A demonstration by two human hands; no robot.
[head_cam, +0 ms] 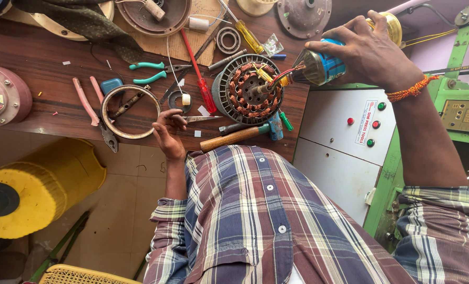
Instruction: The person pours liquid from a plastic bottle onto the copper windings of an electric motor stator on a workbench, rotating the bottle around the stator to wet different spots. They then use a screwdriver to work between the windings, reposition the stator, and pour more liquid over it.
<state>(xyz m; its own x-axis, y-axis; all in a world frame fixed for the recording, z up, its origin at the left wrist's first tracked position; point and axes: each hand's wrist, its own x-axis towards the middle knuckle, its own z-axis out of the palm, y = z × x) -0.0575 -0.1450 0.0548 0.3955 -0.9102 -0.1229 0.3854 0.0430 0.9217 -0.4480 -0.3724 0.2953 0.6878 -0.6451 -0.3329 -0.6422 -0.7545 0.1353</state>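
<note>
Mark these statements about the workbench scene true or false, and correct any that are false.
1. The right hand holds a blue and gold tin tipped toward the copper-wound stator. True.
2. The left hand has its grip on the wooden-handled hammer. False: the hammer lies at the table edge, and the left hand holds a pointed metal tool.
3. A red-handled screwdriver lies just left of the stator. True.
4. The teal-handled pliers sit inside the stator. False: they lie on the table, left of the screwdriver.
</note>
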